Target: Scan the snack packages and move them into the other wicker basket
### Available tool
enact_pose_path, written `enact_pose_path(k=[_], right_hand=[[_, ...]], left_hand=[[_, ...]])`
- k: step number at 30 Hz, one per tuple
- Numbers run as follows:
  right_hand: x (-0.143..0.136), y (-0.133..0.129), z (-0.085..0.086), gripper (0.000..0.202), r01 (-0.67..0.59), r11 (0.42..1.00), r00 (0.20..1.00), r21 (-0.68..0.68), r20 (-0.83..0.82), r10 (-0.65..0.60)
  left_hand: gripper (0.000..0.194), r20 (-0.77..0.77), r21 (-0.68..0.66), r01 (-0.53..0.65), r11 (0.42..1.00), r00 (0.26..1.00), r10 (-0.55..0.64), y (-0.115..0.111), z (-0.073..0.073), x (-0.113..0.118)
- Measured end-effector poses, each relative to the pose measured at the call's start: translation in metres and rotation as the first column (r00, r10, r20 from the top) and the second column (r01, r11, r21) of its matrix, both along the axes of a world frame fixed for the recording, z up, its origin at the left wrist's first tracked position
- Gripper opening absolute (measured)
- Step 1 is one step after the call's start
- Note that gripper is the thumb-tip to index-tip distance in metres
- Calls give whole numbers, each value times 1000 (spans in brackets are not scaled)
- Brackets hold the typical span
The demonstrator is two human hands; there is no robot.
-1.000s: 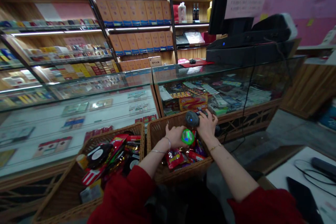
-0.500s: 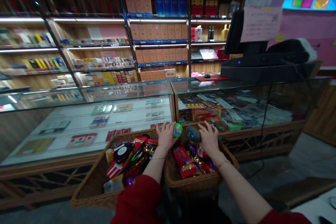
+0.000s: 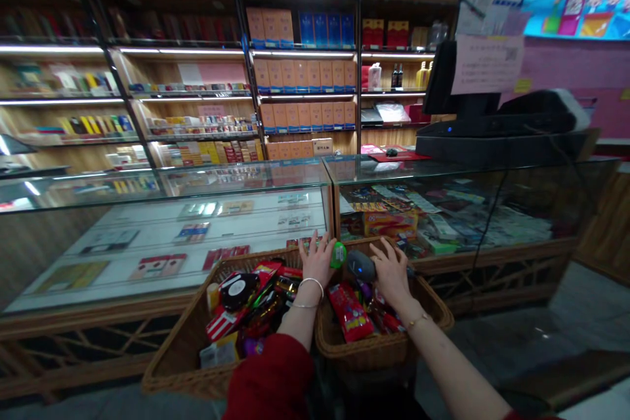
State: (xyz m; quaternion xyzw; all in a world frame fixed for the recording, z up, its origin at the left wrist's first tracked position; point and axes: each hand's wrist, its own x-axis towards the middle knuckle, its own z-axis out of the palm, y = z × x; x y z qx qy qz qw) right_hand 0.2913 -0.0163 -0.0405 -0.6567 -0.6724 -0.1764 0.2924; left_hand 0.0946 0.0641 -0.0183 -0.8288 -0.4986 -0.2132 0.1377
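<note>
Above the gap between two wicker baskets, my left hand (image 3: 315,262) holds a small round green container (image 3: 338,254) at its thumb side, label facing right. My right hand (image 3: 391,275), over the right basket (image 3: 374,351), grips a dark grey scanner (image 3: 361,266) with a blue light, pointed towards the green container. The two items are close but apart. A red candy packet (image 3: 350,312) lies in the right basket. The left basket (image 3: 170,348) holds a black round package (image 3: 239,290), a red-and-white striped pack (image 3: 224,325) and other wrapped snacks.
Behind the baskets runs a glass display counter (image 3: 246,191) with flat packs inside. A monitor (image 3: 438,82) with a paper sheet stands on its right part, beside a dark device (image 3: 536,111). Stocked shelves (image 3: 305,93) line the back wall. A cable hangs down the counter's front.
The view has tilted up slightly, so the baskets and counter sit lower. Both hands keep hold of the green container and the scanner, with little movement between them.
</note>
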Motion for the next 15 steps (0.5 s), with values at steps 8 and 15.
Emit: enact_pose_path(k=[8, 15], right_hand=[[-1, -3, 0, 31, -24, 999, 999, 28, -35, 25], [0, -1, -1, 30, -21, 1000, 999, 4, -43, 21]], left_hand=[[80, -29, -2, 15, 1000, 999, -15, 2, -4, -1], [82, -41, -34, 9, 999, 999, -10, -2, 1, -2]])
